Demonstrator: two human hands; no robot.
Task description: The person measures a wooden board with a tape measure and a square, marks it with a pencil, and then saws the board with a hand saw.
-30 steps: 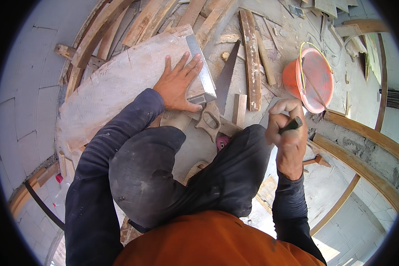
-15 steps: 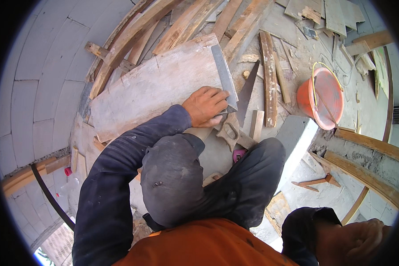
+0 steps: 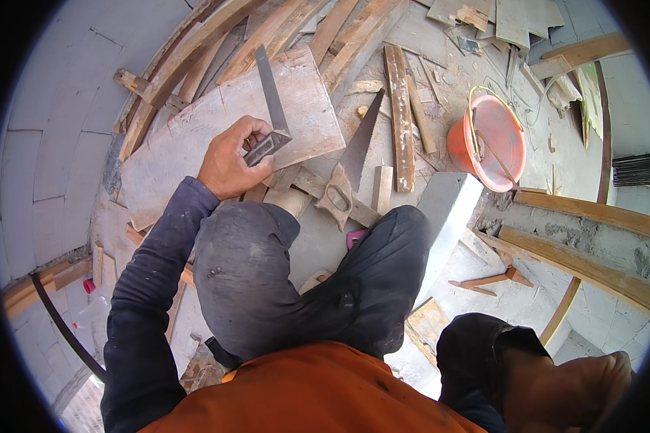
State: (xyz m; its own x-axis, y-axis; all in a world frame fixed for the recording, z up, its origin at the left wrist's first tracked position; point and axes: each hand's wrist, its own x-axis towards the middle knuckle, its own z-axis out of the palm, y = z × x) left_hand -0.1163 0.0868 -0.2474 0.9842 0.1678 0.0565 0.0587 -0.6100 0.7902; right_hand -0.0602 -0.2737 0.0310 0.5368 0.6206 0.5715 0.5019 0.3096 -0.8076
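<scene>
Left hand (image 3: 227,162) grips square (image 3: 269,108); right hand (image 3: 578,390), blurred, possibly empty.

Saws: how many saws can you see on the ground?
1. The handsaw lies on the floor just right of the plywood board, its handle nearest the knees. Others could be hidden under the scrap wood.

A building site is shown by pale block walls (image 3: 43,166), scattered timber offcuts (image 3: 401,115), and a handsaw (image 3: 354,162).
</scene>
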